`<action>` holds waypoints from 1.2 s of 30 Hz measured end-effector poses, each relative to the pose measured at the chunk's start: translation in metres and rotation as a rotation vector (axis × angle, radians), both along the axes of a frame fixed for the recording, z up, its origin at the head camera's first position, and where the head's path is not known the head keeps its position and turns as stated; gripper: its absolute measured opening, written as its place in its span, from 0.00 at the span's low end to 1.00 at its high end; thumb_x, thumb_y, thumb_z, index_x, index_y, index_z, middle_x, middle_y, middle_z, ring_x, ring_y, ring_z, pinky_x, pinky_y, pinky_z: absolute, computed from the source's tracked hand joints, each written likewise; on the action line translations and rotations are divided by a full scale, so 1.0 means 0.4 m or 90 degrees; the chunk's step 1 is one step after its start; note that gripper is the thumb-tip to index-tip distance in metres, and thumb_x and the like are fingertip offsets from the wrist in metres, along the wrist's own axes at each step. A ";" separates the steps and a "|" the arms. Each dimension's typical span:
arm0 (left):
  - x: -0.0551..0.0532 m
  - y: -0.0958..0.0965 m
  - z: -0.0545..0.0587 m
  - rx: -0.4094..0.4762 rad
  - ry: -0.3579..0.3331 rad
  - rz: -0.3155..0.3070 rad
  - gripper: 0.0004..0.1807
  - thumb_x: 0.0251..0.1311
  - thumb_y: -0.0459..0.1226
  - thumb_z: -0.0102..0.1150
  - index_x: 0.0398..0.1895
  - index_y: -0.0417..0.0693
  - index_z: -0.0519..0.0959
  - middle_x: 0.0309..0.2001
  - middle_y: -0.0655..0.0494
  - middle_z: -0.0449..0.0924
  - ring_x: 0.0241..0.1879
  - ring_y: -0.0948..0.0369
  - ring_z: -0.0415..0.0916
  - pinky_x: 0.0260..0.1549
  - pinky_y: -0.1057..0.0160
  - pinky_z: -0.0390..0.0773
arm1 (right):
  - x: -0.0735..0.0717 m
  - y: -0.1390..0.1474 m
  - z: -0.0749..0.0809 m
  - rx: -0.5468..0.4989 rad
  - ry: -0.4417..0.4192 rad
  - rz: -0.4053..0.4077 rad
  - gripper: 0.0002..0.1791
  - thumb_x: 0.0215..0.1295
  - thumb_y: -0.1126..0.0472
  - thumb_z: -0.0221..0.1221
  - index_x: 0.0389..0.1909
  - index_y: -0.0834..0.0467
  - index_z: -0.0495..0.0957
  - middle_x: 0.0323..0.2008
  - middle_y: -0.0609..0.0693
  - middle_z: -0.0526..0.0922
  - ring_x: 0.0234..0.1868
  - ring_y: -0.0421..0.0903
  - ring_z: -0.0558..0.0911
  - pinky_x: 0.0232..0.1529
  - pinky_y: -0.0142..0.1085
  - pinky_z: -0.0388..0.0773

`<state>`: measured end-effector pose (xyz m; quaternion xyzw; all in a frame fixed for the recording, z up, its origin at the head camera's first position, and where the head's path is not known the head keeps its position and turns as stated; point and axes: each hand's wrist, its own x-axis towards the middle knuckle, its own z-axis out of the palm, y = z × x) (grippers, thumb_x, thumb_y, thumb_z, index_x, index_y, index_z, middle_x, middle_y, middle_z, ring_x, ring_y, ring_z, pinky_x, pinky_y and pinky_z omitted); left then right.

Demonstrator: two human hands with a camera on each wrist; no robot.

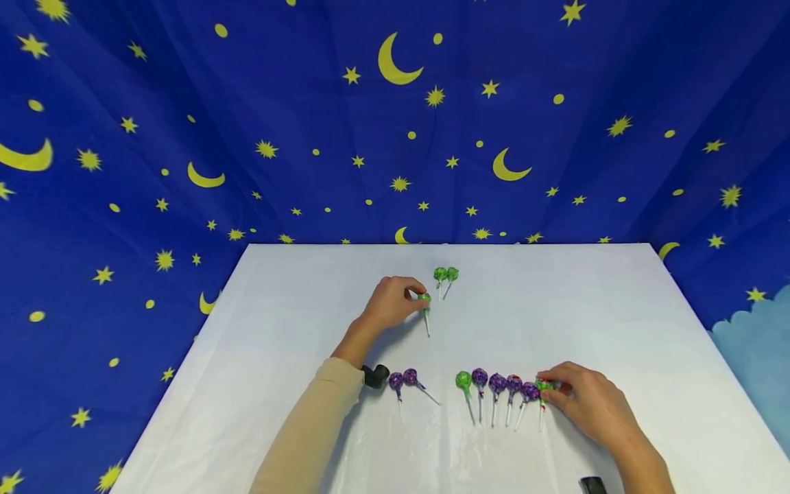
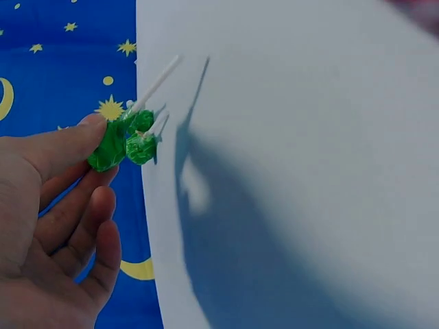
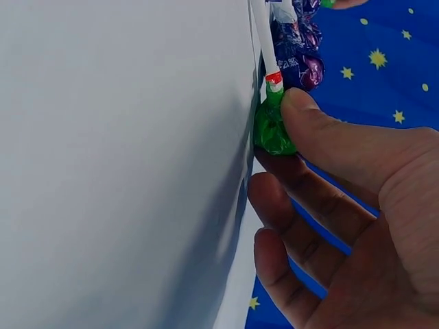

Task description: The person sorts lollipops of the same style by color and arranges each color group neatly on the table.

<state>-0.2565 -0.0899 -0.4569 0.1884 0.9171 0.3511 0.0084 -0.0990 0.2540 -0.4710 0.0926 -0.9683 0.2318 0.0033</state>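
Note:
My left hand [image 1: 393,302] pinches a green-wrapped lollipop [image 2: 108,147] by its head, the white stick pointing away from the palm. Just beyond it, two green lollipops [image 1: 452,274] lie side by side near the table's far edge. My right hand [image 1: 592,401] pinches the head of another green lollipop [image 3: 274,130] at the right end of a row. In that row lie several purple lollipops [image 1: 497,384], with one more green lollipop [image 1: 463,381] at the left end. Two purple lollipops [image 1: 396,381] lie apart, near my left forearm.
The white table [image 1: 247,412] reaches back to a blue curtain [image 1: 345,123] with yellow moons and stars. A black wrist strap piece [image 1: 376,376] sits at my left cuff, and another black piece [image 1: 593,485] shows below my right wrist.

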 end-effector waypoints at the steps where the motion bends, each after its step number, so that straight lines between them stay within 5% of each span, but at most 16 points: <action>1: -0.003 0.002 0.002 0.001 0.004 0.010 0.10 0.54 0.44 0.70 0.40 0.54 0.86 0.33 0.66 0.81 0.28 0.66 0.73 0.25 0.65 0.73 | 0.000 0.000 -0.001 0.000 -0.001 0.002 0.15 0.49 0.57 0.73 0.40 0.48 0.86 0.30 0.36 0.78 0.28 0.36 0.73 0.27 0.39 0.69; 16: -0.055 -0.017 0.015 -0.013 0.017 0.074 0.10 0.54 0.43 0.70 0.39 0.53 0.87 0.36 0.62 0.84 0.30 0.63 0.73 0.29 0.63 0.73 | 0.000 -0.010 -0.004 0.003 0.029 0.017 0.15 0.49 0.57 0.73 0.40 0.45 0.86 0.38 0.36 0.78 0.37 0.40 0.75 0.33 0.42 0.73; 36: -0.075 -0.017 -0.006 -0.002 -0.016 0.096 0.10 0.54 0.42 0.70 0.40 0.52 0.86 0.38 0.60 0.84 0.33 0.63 0.75 0.32 0.63 0.75 | 0.011 -0.004 -0.008 0.030 0.050 0.020 0.16 0.48 0.55 0.73 0.41 0.46 0.86 0.40 0.38 0.81 0.43 0.45 0.78 0.40 0.50 0.76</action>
